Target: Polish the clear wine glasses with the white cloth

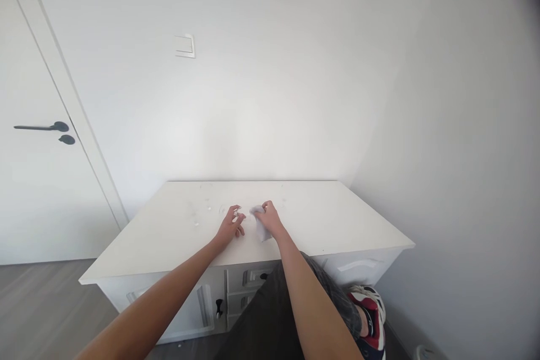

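My right hand [270, 217] is closed around a small white cloth [261, 229] that rests on the white cabinet top [177, 236]. My left hand [232, 224] lies just to the left of it, fingers bent, pinching a small pale object I cannot name. Several small smudges or specks [196, 218] dot the top to the left of my hands.
The cabinet stands against a white wall in a corner, with drawers [248, 278] and doors on its front. A white door with a dark handle [42, 127] is at the left. A light switch [185, 46] is on the wall. A red and white shoe [371, 315] lies at lower right.
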A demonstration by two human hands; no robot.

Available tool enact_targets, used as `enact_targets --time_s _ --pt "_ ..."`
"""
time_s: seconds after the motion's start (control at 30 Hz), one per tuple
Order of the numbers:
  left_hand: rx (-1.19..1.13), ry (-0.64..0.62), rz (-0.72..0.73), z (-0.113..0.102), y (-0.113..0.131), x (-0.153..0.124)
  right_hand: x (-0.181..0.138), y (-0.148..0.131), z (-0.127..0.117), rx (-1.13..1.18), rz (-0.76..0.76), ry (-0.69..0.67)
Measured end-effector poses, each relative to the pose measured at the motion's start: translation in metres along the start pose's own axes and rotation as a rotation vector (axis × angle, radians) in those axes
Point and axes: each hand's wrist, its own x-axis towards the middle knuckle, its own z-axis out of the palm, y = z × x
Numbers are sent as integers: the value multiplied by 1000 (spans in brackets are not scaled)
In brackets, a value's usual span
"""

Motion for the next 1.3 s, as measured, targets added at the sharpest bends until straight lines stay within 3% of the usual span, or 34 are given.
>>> enact_targets --time_s 0.1,0.2,0.37,0.47,0.6,0.73,0.87,1.0,1.07,1.17,1.3 --pt "-15 -6 3 0 3 -1 -1 0 0 -28 -123 7" --pt "-28 18 -2 0 4 -3 -4 -2 3 15 -126 -3" --pt "-41 33 -13 -2 3 -4 -13 -4 10 -41 -196 -219" --pt "-57 35 3 -2 3 -4 -16 -1 14 -25 -228 -208" --pt "-71 -9 44 0 2 -3 -17 -2 17 172 -111 -77" --pt "-66 -99 69 0 3 -4 -22 -10 13 302 -16 -144" --pt "-74 -6 39 -2 5 -6 -32 -17 7 209 -90 -318" --pt "-80 -10 46 -3 6 -8 -38 -17 7 57 -226 -265" --pt "-77 -39 57 -2 6 -8 -37 -16 8 123 -132 -320" --pt "-75 -71 82 -1 7 -8 -33 -14 4 402 67 -440" --pt "-71 -102 95 0 8 -8 -30 -14 0 578 163 -439"
